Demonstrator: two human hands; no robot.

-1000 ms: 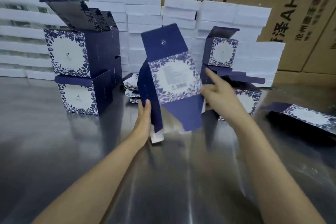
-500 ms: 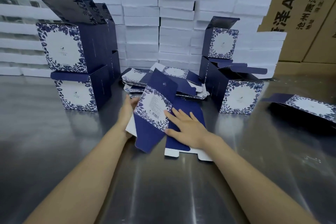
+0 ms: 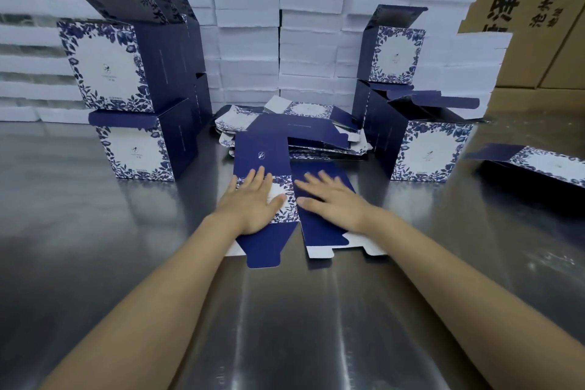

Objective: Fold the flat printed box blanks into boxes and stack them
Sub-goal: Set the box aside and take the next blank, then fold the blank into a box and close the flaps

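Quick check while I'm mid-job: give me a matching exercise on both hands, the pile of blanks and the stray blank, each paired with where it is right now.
Column A
1. left hand
2. right hand
3. pile of flat blanks
4. lone blank

Column B
a. lies apart, far right on the table
b. flat on the plain navy panel of the front blank
c. behind the hands, between the folded boxes
d. flat on the front blank's floral panel

Pairs: 1-d, 2-b, 3-c, 4-a
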